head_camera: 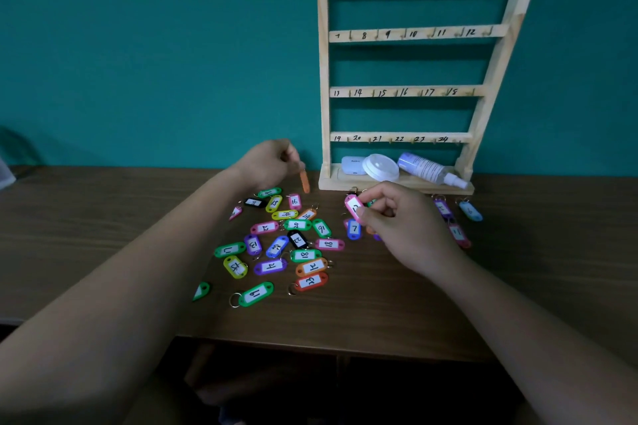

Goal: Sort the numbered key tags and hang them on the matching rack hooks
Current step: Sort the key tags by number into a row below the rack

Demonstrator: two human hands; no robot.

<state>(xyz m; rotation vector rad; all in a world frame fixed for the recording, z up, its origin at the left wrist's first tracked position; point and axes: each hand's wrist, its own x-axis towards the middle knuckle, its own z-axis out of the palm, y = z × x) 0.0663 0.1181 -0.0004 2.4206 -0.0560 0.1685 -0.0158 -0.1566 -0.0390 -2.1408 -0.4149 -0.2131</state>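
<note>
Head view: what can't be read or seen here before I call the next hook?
- Head view, orange tag in left hand: hangs edge-on, number not visible.
- Head view, pink tag in right hand: number blurred, fingertip over one end.
- Head view, tags beneath the right hand: hidden by it.
- Head view, rack top hooks: cut by frame edge.

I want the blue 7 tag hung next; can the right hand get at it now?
Likely yes, once freed: the blue 7 tag lies uncovered beside the right hand, which pinches a pink tag.
</note>
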